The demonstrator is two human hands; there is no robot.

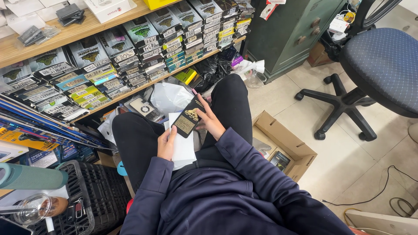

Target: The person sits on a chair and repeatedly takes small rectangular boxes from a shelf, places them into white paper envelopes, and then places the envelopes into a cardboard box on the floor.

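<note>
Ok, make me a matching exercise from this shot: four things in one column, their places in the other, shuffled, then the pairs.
Things:
1. black and gold package
2. cardboard box
3. office chair
4. green cabinet

Places:
A. on the floor beside the person's right leg
B. held in both hands over the lap
C. at the far end of the shelf
D. at the right edge of the view

Pairs: 1-B, 2-A, 3-D, 4-C

Wooden shelf [65, 37] bearing rows of small packaged boxes [130, 61]; open cardboard box [285, 146] on the tiled floor; blue swivel chair [383, 65] at right; green cabinet [291, 30] behind; black plastic crate [98, 191] at lower left.
</note>
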